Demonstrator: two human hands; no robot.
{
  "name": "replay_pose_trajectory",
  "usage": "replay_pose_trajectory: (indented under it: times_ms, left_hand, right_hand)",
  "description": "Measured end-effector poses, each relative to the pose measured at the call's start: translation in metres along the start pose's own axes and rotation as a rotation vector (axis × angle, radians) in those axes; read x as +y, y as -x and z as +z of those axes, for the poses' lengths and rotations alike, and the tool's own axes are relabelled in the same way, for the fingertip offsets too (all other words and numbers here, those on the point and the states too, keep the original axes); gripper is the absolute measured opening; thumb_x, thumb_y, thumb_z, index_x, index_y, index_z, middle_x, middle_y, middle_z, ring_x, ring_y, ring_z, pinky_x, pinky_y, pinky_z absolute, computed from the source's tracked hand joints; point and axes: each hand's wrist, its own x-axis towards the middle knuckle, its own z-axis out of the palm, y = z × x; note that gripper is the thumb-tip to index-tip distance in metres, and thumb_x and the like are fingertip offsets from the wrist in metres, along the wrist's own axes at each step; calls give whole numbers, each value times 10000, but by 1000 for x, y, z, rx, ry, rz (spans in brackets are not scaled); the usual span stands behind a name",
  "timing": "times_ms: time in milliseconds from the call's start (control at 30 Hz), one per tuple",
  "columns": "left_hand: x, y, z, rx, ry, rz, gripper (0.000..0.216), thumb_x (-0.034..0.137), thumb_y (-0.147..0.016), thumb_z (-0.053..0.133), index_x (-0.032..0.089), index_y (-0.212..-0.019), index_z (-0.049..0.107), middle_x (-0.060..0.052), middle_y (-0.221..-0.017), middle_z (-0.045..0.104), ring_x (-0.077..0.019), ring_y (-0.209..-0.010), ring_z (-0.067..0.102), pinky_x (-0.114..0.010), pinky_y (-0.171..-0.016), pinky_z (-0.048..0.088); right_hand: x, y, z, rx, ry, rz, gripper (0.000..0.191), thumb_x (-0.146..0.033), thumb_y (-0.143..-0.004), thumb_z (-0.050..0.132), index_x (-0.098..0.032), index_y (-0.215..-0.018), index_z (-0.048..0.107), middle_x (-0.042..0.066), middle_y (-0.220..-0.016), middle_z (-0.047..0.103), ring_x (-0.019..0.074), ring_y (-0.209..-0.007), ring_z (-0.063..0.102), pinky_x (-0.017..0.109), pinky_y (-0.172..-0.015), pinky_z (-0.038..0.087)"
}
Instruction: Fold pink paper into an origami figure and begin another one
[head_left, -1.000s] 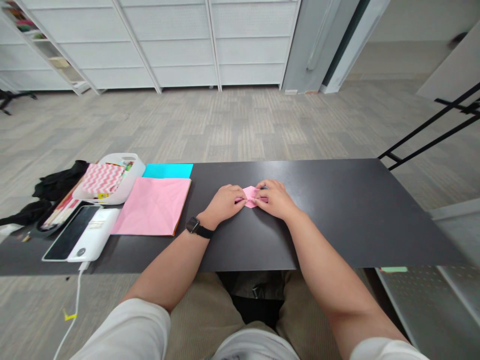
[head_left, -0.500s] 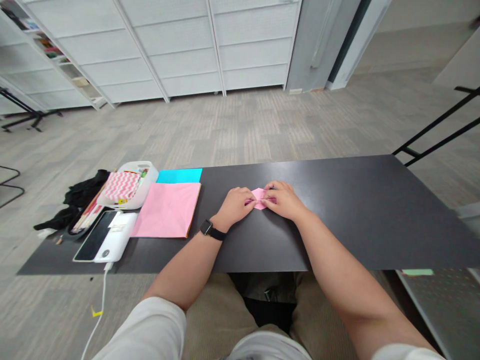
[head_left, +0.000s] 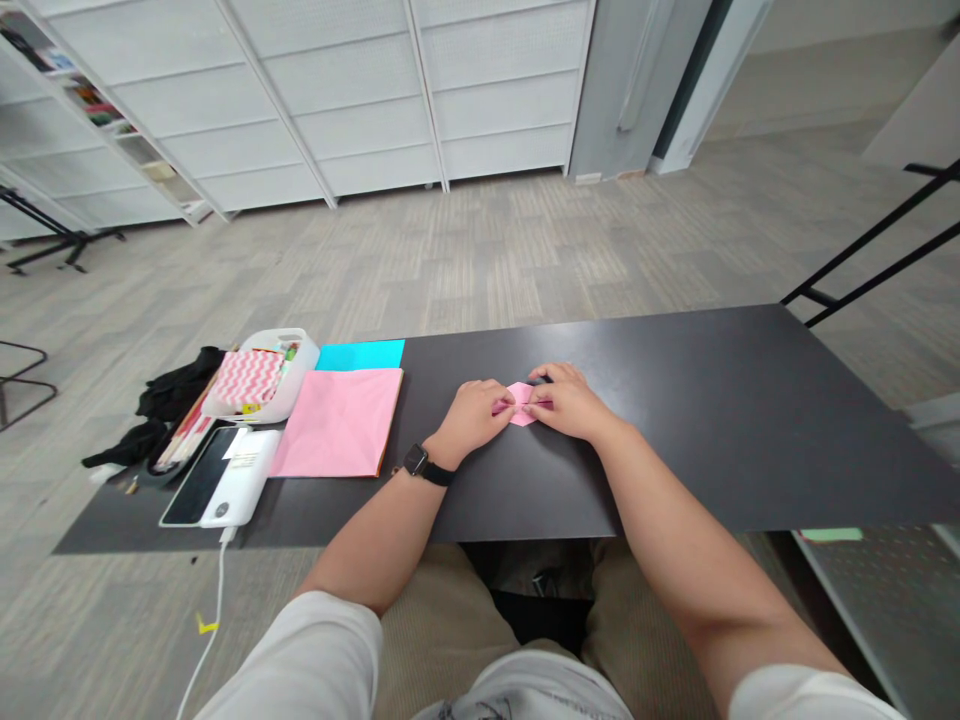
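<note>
A small folded piece of pink paper [head_left: 520, 391] lies on the dark table [head_left: 720, 420], its ends covered by my fingers. My left hand [head_left: 478, 414], with a black watch on the wrist, pinches the paper's left end. Its right end is gripped by my right hand [head_left: 568, 401], thumb and fingers close to the middle. A crease or slit runs sideways between the two thumbs. How the hidden ends are folded cannot be made out.
A stack of pink paper [head_left: 339, 422] lies to the left, over a blue sheet [head_left: 361, 355]. Beyond it stand a white basket [head_left: 302, 372] holding a zigzag-patterned item, a phone [head_left: 196, 480], a white power bank [head_left: 241, 480] with a cable [head_left: 219, 590], and black cloth [head_left: 178, 388].
Both hands stay on the folded pink paper, with the fingers shifted slightly and a little more of its middle showing. The whole view has tilted slightly.
</note>
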Motion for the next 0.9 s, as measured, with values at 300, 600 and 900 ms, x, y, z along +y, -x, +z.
replay_pose_trajectory:
  times_ms: [300, 600, 900]
  left_hand:
    - [-7, -2, 7, -11, 4, -29, 77, 320, -964, 733, 248, -989, 744, -26, -1064, 768, -223, -1005, 693, -398, -984, 502]
    - [-1, -4, 8, -14, -18, -60, 35, 286, -966, 720, 254, -968, 734, -23, -1075, 755, -233, -1042, 674, -437, -1025, 460]
    - [-6, -6, 11, -23, -20, -35, 76, 318, -982, 713, 298, -1006, 782, -17, -1098, 735, -233, -1050, 629, -453, -1057, 419]
  right_hand:
    - [-6, 0, 2, 17, 48, 25, 184, -366, -912, 755, -258, -763, 756, 84, -1324, 632, 331, -1335, 523, 721, -1255, 228]
    - [-1, -3, 8, 43, 74, 42, 150, -340, -901, 765, -251, -781, 744, 85, -1315, 619, 328, -1305, 536, 709, -1234, 261]
    - [6, -4, 10, 78, 43, 78, 273, -328, -862, 790, -290, -1124, 726, 83, -1259, 624, 319, -1259, 563, 631, -1198, 349]
